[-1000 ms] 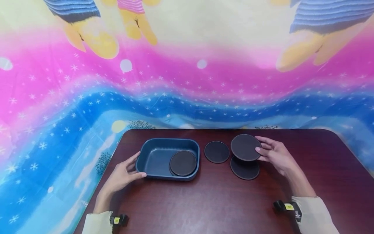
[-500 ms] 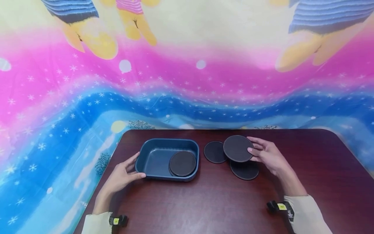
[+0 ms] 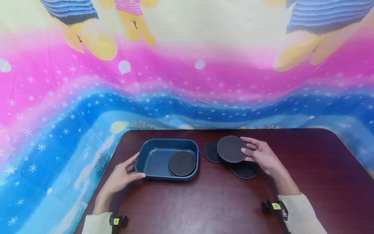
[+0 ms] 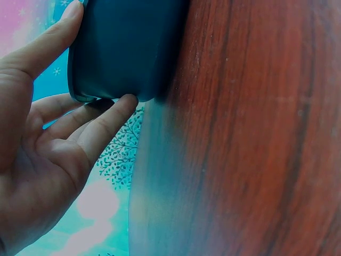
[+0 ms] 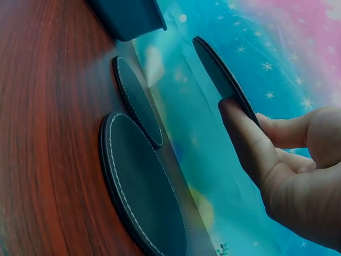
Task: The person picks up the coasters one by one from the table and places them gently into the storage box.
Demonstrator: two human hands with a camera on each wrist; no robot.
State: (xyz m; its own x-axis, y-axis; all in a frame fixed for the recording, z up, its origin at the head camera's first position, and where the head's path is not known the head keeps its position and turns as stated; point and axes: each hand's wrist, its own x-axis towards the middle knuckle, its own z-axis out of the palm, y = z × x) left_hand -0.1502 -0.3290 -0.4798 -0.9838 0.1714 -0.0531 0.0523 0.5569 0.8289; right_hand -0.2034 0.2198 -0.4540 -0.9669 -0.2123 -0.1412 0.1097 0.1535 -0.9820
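My right hand pinches a round dark coaster at its right edge, thumb on top and fingers underneath. In the right wrist view this coaster is held up above the table. Two more coasters lie flat below it: one farther back, partly covered by the held one, and one nearer. My left hand holds the left end of a dark blue rectangular container, thumb at the front rim and fingers along the left side. Inside the container, at its right end, lies another round coaster.
The dark red wooden table has rounded far corners. Directly behind it hangs a colourful printed cloth. Small black cameras sit on both wrists.
My right hand has carried the held coaster left toward the container, so it now overlaps the far coaster and uncovers more of the nearer one. My left hand and the container stay put.
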